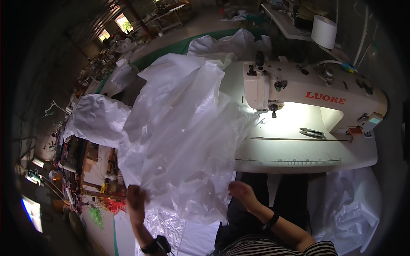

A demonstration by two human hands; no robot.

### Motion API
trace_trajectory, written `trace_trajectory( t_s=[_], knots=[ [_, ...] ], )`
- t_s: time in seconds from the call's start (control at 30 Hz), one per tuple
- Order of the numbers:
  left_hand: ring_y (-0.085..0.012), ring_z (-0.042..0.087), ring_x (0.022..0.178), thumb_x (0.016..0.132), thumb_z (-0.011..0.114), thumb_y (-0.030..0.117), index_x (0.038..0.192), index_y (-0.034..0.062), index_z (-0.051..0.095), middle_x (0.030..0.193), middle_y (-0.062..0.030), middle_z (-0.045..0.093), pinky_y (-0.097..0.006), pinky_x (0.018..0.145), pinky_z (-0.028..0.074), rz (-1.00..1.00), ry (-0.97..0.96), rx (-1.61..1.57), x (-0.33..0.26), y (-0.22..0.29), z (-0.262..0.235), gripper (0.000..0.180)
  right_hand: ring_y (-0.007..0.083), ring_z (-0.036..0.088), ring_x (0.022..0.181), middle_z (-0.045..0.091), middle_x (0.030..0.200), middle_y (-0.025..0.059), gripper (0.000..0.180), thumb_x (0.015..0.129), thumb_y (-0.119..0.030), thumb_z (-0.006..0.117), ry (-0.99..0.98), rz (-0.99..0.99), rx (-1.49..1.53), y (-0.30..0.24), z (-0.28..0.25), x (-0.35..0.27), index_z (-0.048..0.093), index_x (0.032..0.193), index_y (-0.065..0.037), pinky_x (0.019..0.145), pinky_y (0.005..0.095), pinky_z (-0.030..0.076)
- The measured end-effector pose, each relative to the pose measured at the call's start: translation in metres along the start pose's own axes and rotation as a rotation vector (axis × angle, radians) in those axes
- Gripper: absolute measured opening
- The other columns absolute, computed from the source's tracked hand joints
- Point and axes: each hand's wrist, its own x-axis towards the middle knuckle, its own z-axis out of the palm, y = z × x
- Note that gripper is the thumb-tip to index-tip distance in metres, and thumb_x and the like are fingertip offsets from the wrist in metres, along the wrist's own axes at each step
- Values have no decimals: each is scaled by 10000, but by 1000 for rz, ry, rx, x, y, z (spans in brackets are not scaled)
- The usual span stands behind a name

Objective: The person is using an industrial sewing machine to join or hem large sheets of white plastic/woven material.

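Here, left grip (136,198) and right grip (243,192) flank the sheet (179,141) near its lower edge, pinching or spread I cannot tell; a gap parts the right from the desk (361,155).

You have one left hand (136,198), one right hand (242,193), one watch (162,244) and one wristband (271,221). You see one sewing machine (294,83), one thread cone (323,32) and one pair of thread snips (311,132). The white plastic sheets (175,128) are too bunched up to count.
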Motion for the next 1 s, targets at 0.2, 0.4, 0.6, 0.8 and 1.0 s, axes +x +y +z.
trace_trajectory(
  t_s=[0.2, 0.4, 0.6, 0.8, 1.0],
  knots=[
    [-67, 448, 672, 909, 543, 55, 868, 41, 513, 730, 21, 478, -249, 607, 394, -6, 48, 115, -24, -36, -26, 53, 150, 610, 1053, 617, 1168, 41, 371, 926, -39, 582, -257, 304, 506, 11, -2, 2, 542, 1295, -32, 895, 316, 510],
    [-296, 604, 998, 830, 587, -19, 1155, -5, 535, 1096, -159, 598, -384, 854, 476, 24, 45, 548, 8, -62, 3, 330, 241, 519, 1225, 543, 1325, 122, 642, 857, -194, 737, -385, -165, -278, -4, 21, 9, 428, 1377, 22, 1064, 333, 385],
    [-390, 341, 1395, 705, 732, 18, 1413, 40, 386, 1493, -210, 369, -452, 1146, 292, 659, 21, 463, 54, 51, 94, 789, 252, 531, 1218, 555, 1288, 158, 768, 826, -181, 787, 76, -385, -478, -12, 35, 0, 346, 1421, 22, 1060, 343, 393],
    [-358, 361, 1386, 812, 718, 282, 1286, 96, 545, 1475, -137, 414, -547, 1101, 324, 662, 7, 1052, 180, 35, 179, 538, 126, 587, 898, 613, 964, 26, 318, 915, -208, 695, -111, -138, -204, 16, 47, 44, 574, 1172, -66, 851, 293, 483],
    [-380, 655, 972, 883, 581, 237, 992, 59, 649, 1032, -174, 676, -474, 835, 513, 316, -88, 1063, 227, -55, 151, 220, 144, 615, 906, 638, 1021, 58, 247, 959, -138, 599, -174, -20, 21, 2, 24, 39, 571, 1184, -40, 796, 299, 502]
  ],
)
